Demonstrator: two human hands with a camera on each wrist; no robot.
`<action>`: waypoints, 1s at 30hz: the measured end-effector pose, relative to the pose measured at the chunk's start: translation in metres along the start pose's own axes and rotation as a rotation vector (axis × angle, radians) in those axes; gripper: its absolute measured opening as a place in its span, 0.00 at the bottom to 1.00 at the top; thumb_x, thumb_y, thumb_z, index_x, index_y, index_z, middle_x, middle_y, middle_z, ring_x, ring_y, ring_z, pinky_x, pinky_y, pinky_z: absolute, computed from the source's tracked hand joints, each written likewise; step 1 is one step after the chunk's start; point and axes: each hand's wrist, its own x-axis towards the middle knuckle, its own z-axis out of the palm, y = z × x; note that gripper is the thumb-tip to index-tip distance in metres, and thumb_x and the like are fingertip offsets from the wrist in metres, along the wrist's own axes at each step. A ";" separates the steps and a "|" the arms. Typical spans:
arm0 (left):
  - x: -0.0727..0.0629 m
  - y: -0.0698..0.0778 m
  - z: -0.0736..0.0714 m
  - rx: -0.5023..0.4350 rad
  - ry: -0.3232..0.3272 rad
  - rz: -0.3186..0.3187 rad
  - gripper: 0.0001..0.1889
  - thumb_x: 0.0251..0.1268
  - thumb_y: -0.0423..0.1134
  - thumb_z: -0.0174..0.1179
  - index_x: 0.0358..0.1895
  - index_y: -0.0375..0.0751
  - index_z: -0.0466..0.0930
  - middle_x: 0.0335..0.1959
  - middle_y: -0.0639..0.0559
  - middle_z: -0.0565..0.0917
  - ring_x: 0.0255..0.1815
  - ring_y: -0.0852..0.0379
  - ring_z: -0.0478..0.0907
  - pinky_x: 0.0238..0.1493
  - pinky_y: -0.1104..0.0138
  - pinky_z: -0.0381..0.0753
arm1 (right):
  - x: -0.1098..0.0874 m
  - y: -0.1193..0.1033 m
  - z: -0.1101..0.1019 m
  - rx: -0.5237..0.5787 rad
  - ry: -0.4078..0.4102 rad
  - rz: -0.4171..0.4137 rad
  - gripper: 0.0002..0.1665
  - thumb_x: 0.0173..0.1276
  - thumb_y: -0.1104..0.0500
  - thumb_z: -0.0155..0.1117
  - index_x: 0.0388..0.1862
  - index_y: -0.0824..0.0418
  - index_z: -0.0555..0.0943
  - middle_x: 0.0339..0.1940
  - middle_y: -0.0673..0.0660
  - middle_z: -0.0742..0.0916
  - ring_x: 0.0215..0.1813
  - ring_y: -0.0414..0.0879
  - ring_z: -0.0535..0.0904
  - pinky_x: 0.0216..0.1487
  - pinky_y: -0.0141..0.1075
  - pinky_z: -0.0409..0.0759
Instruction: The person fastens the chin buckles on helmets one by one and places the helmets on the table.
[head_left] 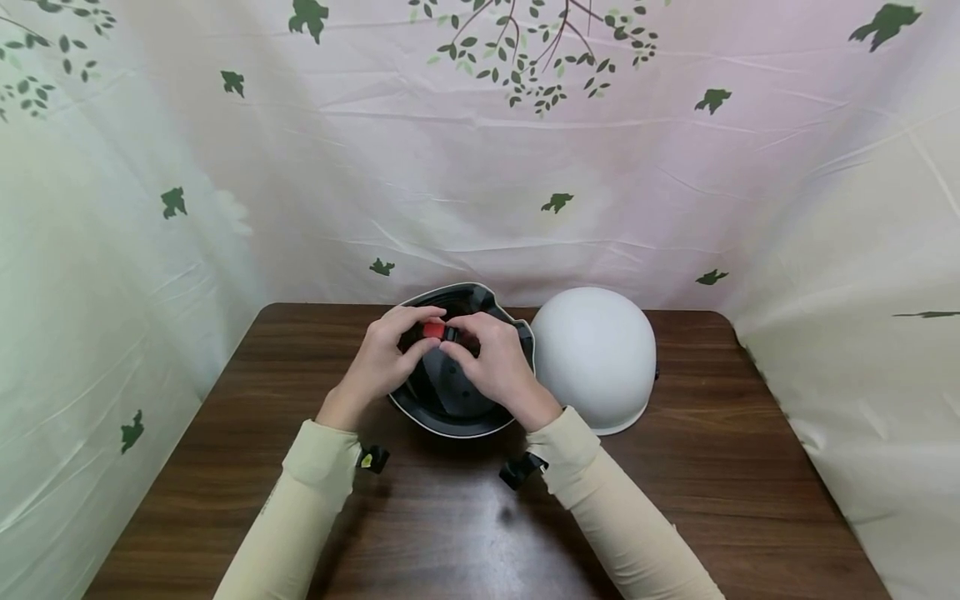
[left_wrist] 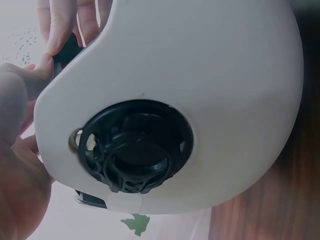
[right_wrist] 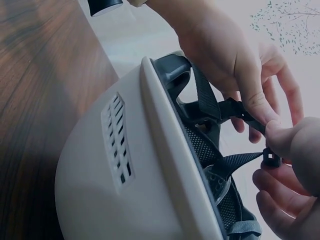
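A white safety helmet (head_left: pixel 453 392) lies upside down, its black lining and webbing facing up. Above its opening, my left hand (head_left: pixel 382 354) pinches a red buckle piece (head_left: pixel 432 330) of the chin strap. Fingertip to fingertip with it, my right hand (head_left: pixel 495 358) pinches the black buckle part (right_wrist: pixel 271 158) between thumb and fingers. Black straps (right_wrist: pixel 240 162) run from the lining up to both hands. Whether the buckle halves are joined cannot be told, as fingers cover them. The left wrist view shows the shell's side with a round black fitting (left_wrist: pixel 140 147).
A second white helmet (head_left: pixel 595 358) rests dome up, right beside the first. Both stand on a dark wooden table (head_left: pixel 450 517), near its back edge. A pale curtain (head_left: pixel 465 167) with leaf and bird prints hangs behind and at both sides.
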 end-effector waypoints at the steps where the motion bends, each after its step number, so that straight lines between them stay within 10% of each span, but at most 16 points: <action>1: 0.000 0.000 0.000 -0.005 -0.001 -0.004 0.25 0.60 0.23 0.74 0.61 0.38 0.84 0.52 0.44 0.88 0.53 0.48 0.83 0.56 0.52 0.85 | 0.000 0.000 0.000 0.000 -0.004 0.000 0.15 0.69 0.58 0.77 0.51 0.63 0.89 0.44 0.57 0.90 0.41 0.46 0.87 0.43 0.39 0.87; 17: -0.003 -0.004 -0.005 -0.047 0.008 -0.001 0.21 0.61 0.27 0.75 0.58 0.37 0.86 0.50 0.45 0.90 0.54 0.47 0.83 0.60 0.59 0.79 | -0.003 0.012 -0.005 0.020 -0.023 0.009 0.17 0.68 0.60 0.77 0.53 0.66 0.87 0.43 0.60 0.89 0.42 0.50 0.89 0.45 0.40 0.88; 30: -0.033 -0.014 -0.017 0.027 0.096 -0.077 0.20 0.60 0.27 0.75 0.56 0.35 0.86 0.55 0.44 0.87 0.56 0.44 0.81 0.56 0.63 0.79 | -0.014 0.030 -0.030 -0.017 0.054 0.071 0.18 0.68 0.62 0.76 0.55 0.65 0.86 0.46 0.60 0.88 0.49 0.53 0.85 0.49 0.46 0.85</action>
